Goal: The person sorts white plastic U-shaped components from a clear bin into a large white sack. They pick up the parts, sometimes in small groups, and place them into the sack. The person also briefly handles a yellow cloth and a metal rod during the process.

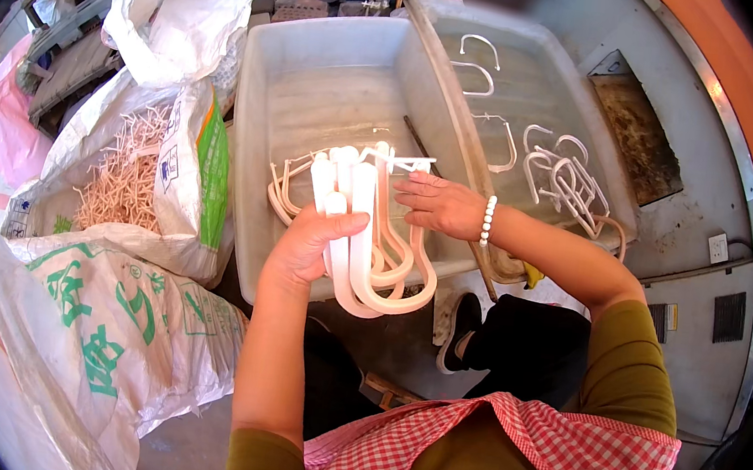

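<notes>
My left hand is closed around a bunch of pale U-shaped plastic pieces, curved ends down, thumb across the front. Thin plastic sprues stick out at their upper ends. My right hand is at the upper right ends of the bunch, its fingers lying across one piece. Its thumb is hidden, so its grip does not show. Behind the bunch, more thin curved pieces are in the near left part of a translucent plastic tub.
A second tub holds water and several U-shaped pieces. A dark rod leans in the first tub. On the left, an open woven sack holds short plastic sprues; another sack stands nearer. A grey machine cabinet borders the right.
</notes>
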Action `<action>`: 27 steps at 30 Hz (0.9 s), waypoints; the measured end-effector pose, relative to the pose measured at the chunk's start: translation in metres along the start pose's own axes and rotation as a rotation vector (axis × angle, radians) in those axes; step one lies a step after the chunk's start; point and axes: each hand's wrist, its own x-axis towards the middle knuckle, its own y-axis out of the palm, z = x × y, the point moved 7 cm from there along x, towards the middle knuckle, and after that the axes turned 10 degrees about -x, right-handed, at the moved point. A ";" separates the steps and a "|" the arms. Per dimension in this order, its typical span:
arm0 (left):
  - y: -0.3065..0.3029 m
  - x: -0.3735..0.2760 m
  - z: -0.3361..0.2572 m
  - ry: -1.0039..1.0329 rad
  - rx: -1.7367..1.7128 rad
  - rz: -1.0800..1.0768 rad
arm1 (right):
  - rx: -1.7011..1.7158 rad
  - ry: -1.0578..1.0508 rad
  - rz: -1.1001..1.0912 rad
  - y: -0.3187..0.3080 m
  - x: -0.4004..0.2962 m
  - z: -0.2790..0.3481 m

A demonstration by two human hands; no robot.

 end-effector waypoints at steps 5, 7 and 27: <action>-0.020 0.002 -0.012 0.052 -0.061 0.016 | -0.018 0.152 -0.128 -0.016 -0.005 -0.005; -0.002 -0.001 -0.017 0.064 -0.112 0.070 | -0.011 0.285 -0.213 -0.018 -0.009 -0.013; 0.002 -0.009 0.016 -0.186 0.416 0.072 | 1.784 1.334 -0.949 0.096 0.001 -0.076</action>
